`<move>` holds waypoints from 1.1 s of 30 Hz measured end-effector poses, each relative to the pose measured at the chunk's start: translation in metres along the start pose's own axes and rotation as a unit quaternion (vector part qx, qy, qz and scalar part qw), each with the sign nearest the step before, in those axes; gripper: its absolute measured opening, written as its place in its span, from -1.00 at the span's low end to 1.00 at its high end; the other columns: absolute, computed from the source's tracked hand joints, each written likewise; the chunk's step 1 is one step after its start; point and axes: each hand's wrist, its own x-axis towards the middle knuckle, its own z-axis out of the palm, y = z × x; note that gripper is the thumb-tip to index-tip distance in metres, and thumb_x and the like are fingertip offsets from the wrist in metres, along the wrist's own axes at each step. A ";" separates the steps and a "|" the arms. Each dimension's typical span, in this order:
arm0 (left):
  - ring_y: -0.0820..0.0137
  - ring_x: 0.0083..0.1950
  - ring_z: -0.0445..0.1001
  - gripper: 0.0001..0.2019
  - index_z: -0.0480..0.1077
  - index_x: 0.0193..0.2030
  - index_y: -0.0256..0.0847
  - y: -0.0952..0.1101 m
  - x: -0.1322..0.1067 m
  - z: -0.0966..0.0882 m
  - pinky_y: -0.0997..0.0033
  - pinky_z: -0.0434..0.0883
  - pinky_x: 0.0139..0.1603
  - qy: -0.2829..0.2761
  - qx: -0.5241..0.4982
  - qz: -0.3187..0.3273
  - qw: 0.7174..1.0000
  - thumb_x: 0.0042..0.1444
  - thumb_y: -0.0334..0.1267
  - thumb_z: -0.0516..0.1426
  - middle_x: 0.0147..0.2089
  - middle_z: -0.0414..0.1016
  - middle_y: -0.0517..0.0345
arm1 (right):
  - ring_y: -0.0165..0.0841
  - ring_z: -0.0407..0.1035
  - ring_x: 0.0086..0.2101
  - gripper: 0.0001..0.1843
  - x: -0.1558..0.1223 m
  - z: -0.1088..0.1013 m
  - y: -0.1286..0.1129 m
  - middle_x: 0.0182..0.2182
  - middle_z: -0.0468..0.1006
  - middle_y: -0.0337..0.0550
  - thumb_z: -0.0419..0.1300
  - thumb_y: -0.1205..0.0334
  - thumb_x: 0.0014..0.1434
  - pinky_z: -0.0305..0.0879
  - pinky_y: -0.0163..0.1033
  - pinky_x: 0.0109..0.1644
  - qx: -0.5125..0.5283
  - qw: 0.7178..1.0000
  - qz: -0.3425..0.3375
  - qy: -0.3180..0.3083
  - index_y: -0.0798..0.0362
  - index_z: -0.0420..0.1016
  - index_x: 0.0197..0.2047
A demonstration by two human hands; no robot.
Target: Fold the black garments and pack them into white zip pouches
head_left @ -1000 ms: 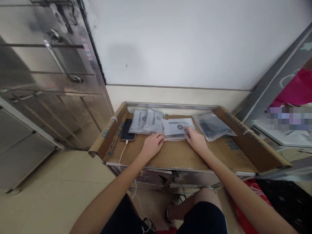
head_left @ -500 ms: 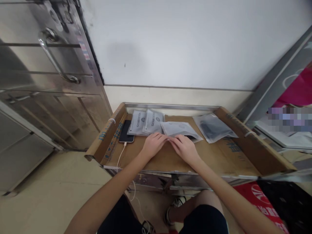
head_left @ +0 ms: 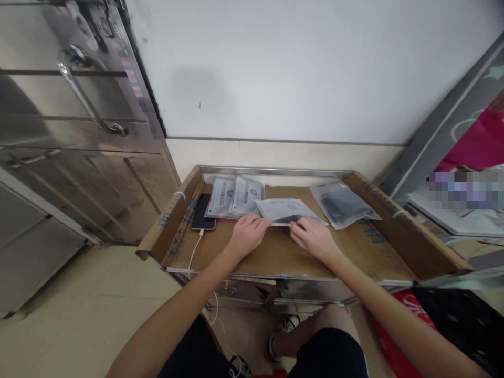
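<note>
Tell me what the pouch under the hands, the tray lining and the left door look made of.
Pouch: apparently frosted plastic film, slight sheen, thin limp edges. Tray lining: brown cardboard, matte, flaps folded up at the sides. Door: probably stainless steel, brushed, with blurred reflections.

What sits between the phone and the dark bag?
Head view: two overlapping printed pouches beside the phone, then a third pouch touched by left hand and right hand.

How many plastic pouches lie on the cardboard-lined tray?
4. Two printed pouches overlap back left, beside the phone; a middle pouch touches the left hand and right hand; a dark-filled pouch lies back right. More could be hidden underneath.
</note>
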 end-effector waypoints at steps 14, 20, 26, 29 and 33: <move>0.28 -0.05 0.44 -0.77 0.41 -0.09 -0.10 -0.004 -0.004 -0.003 0.27 0.30 0.05 0.078 -0.101 -0.053 0.990 0.17 -0.21 0.00 -0.10 0.50 0.01 | -0.23 0.39 -0.27 -0.54 -0.034 -0.018 0.014 -0.20 0.40 -0.07 0.12 -0.01 0.05 0.34 -0.12 -0.27 0.220 0.892 0.370 0.137 -0.02 0.16 -0.03; 0.34 -0.16 0.50 -0.84 0.47 -0.24 -0.11 0.010 -0.010 -0.001 0.35 0.36 -0.02 -0.011 -0.147 0.011 0.989 0.11 -0.23 0.07 -0.17 0.54 -0.02 | -0.25 0.45 -0.17 -0.59 -0.022 -0.031 -0.053 -0.16 0.43 -0.04 0.08 -0.11 0.07 0.41 -0.10 -0.08 0.715 0.490 0.498 0.028 -0.06 0.18 -0.11; 0.41 -0.15 0.50 -0.81 0.40 -0.13 -0.19 0.016 -0.006 0.006 0.40 0.42 -0.09 0.022 0.034 0.207 0.978 0.17 -0.32 0.02 -0.14 0.54 0.08 | -0.37 0.45 -0.41 -0.51 0.040 -0.013 -0.027 -0.33 0.51 -0.26 0.18 0.37 -0.11 0.44 -0.21 -0.35 0.690 0.504 0.510 0.097 -0.08 0.19 -0.08; 0.36 0.08 0.38 -0.70 0.29 0.05 -0.22 0.012 0.000 0.007 0.33 0.36 0.07 0.089 0.131 0.187 0.970 0.17 -0.32 0.01 0.03 0.45 0.02 | -0.32 0.44 -0.31 -0.52 0.068 0.003 0.002 -0.23 0.52 -0.13 0.11 0.30 -0.04 0.41 -0.18 -0.27 0.634 0.621 0.459 0.045 0.01 0.23 0.01; 0.27 0.24 0.20 -0.63 0.24 0.12 -0.17 0.001 0.004 0.015 0.13 0.20 0.23 0.054 0.174 0.080 0.980 0.15 -0.35 -0.01 0.19 0.30 0.05 | -0.17 0.29 0.00 -0.34 0.075 0.021 0.013 0.02 0.36 0.13 0.16 0.17 -0.03 0.22 -0.06 0.06 0.456 0.780 0.427 0.026 0.16 0.16 0.16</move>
